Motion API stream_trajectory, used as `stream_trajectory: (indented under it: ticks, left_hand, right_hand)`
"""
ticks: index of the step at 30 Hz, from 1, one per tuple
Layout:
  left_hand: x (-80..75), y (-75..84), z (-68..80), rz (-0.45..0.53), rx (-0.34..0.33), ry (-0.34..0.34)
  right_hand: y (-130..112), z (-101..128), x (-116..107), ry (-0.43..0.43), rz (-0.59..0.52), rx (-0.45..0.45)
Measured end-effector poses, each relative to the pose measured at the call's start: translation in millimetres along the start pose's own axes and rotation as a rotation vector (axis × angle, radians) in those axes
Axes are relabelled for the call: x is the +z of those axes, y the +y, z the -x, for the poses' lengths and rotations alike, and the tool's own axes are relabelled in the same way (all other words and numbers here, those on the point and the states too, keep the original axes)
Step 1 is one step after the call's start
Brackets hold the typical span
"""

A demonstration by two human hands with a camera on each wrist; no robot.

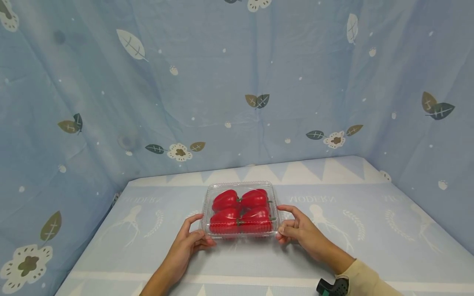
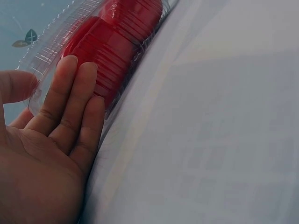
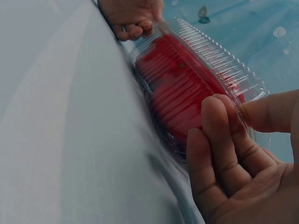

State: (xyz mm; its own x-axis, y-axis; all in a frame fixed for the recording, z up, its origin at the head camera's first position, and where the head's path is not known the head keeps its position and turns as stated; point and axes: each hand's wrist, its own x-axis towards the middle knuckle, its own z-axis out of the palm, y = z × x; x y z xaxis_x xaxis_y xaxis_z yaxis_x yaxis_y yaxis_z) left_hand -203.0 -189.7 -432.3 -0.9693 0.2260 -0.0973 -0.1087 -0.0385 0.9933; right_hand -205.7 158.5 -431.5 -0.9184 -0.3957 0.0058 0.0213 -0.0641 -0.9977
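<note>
A clear plastic clamshell box (image 1: 242, 183) lies shut on the blue patterned tablecloth (image 1: 370, 230), near the front middle. Inside it are several red peppers (image 1: 238, 209). My left hand (image 1: 205, 232) holds the box's front left corner, thumb on the top rim and fingers against the side. My right hand (image 1: 281, 224) holds the right side the same way. In the left wrist view my left hand (image 2: 51, 77) lies along the ribbed box (image 2: 51, 51) over the peppers (image 2: 117, 42). In the right wrist view my right hand (image 3: 229, 109) pinches the box's rim (image 3: 219, 56); my left hand (image 3: 133, 16) grips the far end.
Blue cloth with leaf and flower prints (image 1: 237, 82) hangs as walls at the back and both sides. The table's left edge (image 1: 111, 205) meets the side cloth. A black and green device (image 1: 331, 286) sits at my right wrist.
</note>
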Motion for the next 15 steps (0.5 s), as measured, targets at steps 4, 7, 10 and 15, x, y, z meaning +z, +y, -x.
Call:
stream_trajectory:
  ticks: [4,7,10,15]
  left_hand:
    - [-0.2,-0.1,0.5,-0.005,-0.002,-0.002]
    - [-0.2,0.2,0.9,-0.007,-0.001,-0.003]
    - [-0.2,0.7,1.3,-0.002,-0.003,0.006]
    - [-1.0,1.1,1.6,-0.010,-0.002,0.029]
  right_hand:
    - [1.0,-0.3,-0.6,-0.006,0.002,-0.003]
    - [0.9,-0.3,-0.6,-0.003,0.000,0.001]
    - [0.4,-0.3,-0.6,0.000,-0.002,0.008]
    - [0.7,-0.5,-2.5,0.019,0.017,0.008]
